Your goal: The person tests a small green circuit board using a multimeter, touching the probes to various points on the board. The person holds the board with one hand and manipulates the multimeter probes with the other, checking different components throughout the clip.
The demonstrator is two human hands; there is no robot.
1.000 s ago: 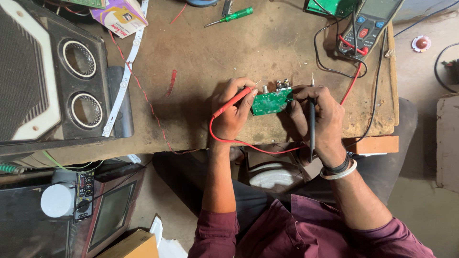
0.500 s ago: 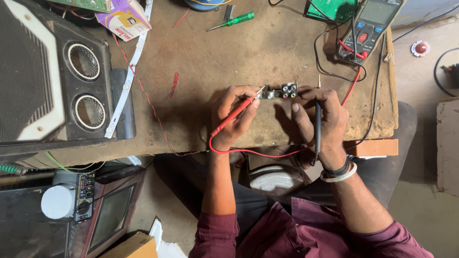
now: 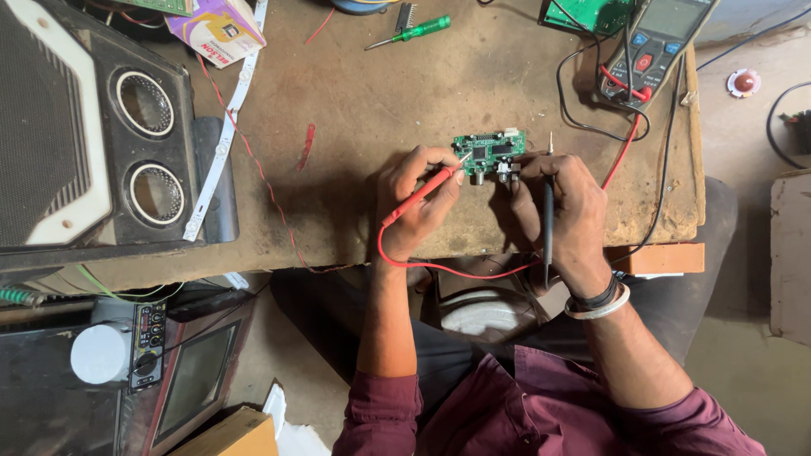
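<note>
Head view: the left hand (image 3: 414, 203) pinches a slim red probe (image 3: 422, 190), tip on the small green board (image 3: 490, 152) lying flat on the rough, stained worktop (image 3: 380, 101). The right hand (image 3: 566, 207) clasps a black probe (image 3: 547, 211) beside the board.

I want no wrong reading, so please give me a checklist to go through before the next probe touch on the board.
1. Red probe tip on board: ok, it touches the left edge.
2. Black probe tip on board: not ok, it points up beside it.
3. Left hand grips red probe: ok.
4. Right hand steadies board: ok.
5. Leads plugged into meter: ok.
6. Meter display: cannot tell.
</note>
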